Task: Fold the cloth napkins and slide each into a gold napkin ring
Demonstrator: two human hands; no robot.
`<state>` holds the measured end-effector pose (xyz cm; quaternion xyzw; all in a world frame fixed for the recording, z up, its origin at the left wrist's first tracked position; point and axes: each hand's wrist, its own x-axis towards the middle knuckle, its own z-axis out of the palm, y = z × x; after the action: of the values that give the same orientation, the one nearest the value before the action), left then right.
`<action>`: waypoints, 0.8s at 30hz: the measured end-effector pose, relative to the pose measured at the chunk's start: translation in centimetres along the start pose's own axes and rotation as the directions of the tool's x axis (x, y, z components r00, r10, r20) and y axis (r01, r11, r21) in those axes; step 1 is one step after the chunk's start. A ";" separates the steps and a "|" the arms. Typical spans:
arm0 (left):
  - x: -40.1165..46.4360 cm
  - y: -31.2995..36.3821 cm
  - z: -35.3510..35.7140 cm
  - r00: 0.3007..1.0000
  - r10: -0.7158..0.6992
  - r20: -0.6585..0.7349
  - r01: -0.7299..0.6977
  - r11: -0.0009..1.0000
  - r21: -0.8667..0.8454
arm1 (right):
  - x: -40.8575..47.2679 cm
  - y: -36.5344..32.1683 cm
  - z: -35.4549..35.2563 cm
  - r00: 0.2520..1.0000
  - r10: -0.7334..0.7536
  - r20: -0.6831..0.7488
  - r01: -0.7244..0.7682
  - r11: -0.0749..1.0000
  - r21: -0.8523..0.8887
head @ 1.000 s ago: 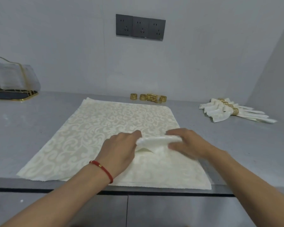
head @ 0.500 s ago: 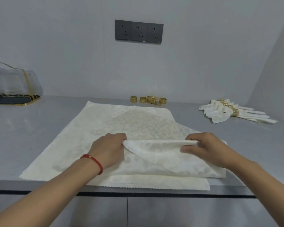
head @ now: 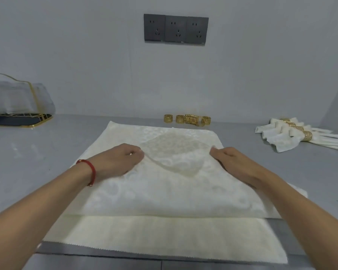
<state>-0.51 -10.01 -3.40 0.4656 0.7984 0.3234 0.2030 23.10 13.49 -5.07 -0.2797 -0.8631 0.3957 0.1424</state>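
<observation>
Now the cream napkin (head: 164, 193) lies spread across the counter (head: 37, 152), opened wide from the small bunch of a second ago, so folding can begin. Left hand (head: 115, 162) and right hand (head: 234, 162) each pinch its raised far edge between curled fingers.

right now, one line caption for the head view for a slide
Both hands spread a cream napkin, gold rings waiting behind.

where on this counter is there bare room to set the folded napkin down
Bare counter lies left of the spread napkin, in front of the gold-rimmed tray. Another patch lies between the napkin's right edge and the finished ringed napkins. The back middle, by the loose gold rings, is crowded.
</observation>
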 end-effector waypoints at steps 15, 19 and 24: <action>16.7 -2.0 3.7 0.912 0.163 -0.375 0.225 0.567 0.792 | 14.4 0.8 5.1 0.959 -0.218 -0.183 -0.016 0.603 -0.798; 17.1 -1.4 6.0 0.955 0.293 -0.054 -0.189 0.736 0.650 | 14.4 1.5 6.4 0.978 -0.203 0.049 0.179 0.693 -0.698; 18.5 -2.0 7.0 0.987 0.081 0.139 -0.148 0.801 0.581 | 14.6 2.2 6.9 0.980 -0.171 0.100 0.194 0.725 -0.661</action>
<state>-6.32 7.77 -10.23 0.5697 0.8175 0.0462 0.0711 9.01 19.19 -10.85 -0.2193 -0.9727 0.0495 0.0575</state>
